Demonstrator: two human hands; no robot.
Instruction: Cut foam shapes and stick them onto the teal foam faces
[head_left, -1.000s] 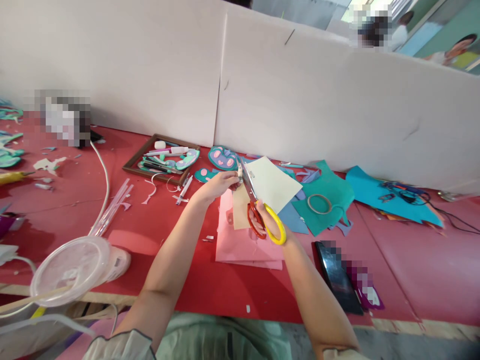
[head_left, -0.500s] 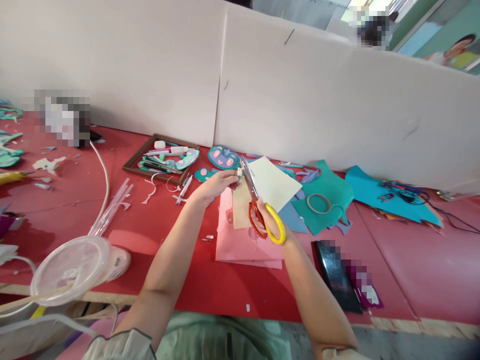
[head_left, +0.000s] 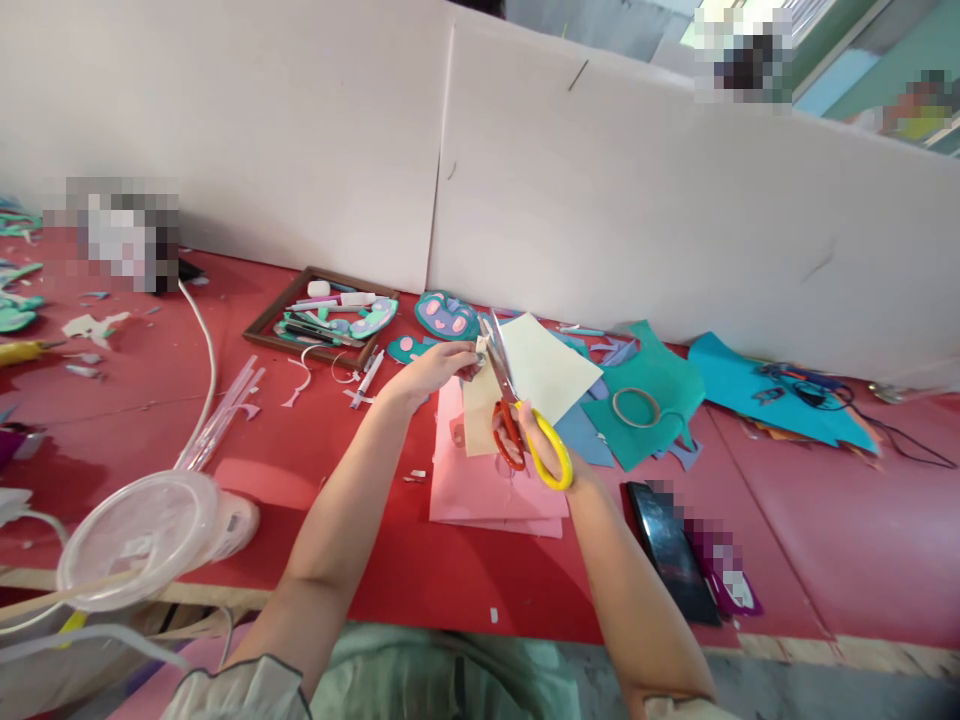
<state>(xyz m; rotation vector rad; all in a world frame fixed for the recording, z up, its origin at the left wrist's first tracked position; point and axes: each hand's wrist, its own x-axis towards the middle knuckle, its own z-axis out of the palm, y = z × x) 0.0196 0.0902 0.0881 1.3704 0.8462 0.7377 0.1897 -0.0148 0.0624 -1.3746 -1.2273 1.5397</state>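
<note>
My right hand grips scissors with one red and one yellow handle loop; the blades point up and away, into a pale yellow sheet. My left hand pinches a small whitish piece at the sheet's left edge, right by the blade tips. A tan sheet hangs below the blades. Under both hands lies a stack of pink sheets on the red table.
Behind: a brown tray of pens and cut-outs, teal foam sheets, a tape ring, a white partition. A black phone lies right. A clear plastic lid and white cable lie left.
The scissors' handles and my right hand shifted slightly; the left hand keeps its pinch by the blade tips. The view drifted a little.
</note>
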